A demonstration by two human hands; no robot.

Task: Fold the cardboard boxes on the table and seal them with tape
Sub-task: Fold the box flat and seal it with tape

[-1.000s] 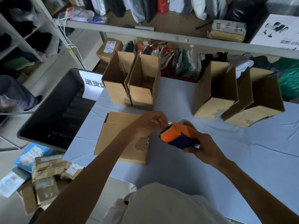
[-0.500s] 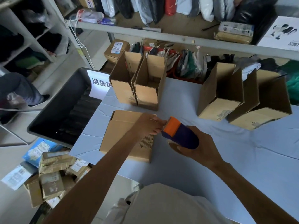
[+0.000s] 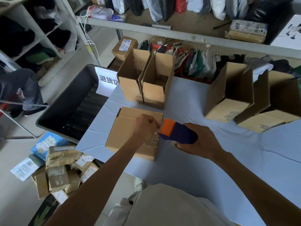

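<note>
Lowering tape dispenser [image 3: 177, 133] toward flat box [image 3: 125, 128]; left hand [image 3: 145, 127] at tip.

The tape dispenser [image 3: 177, 133] in the right hand [image 3: 200, 142] is two-toned: bright orange at the end nearest the left hand [image 3: 145, 128], deep navy-purple under the right palm. Beneath the left hand the flat box [image 3: 128, 132] is plain tan, with a patch of dark printed stripes between the two hands. The cloth [image 3: 211, 163] under both hands is pale blue-grey. Beyond the hands the upright boxes [image 3: 156, 88] are the same tan. Out to the left of the left hand a bin [image 3: 65, 108] is dark grey, its sign [image 3: 105, 80] white with dark blue characters — and nearer, the parcels [image 3: 60, 168] are brown with white labels.
</note>
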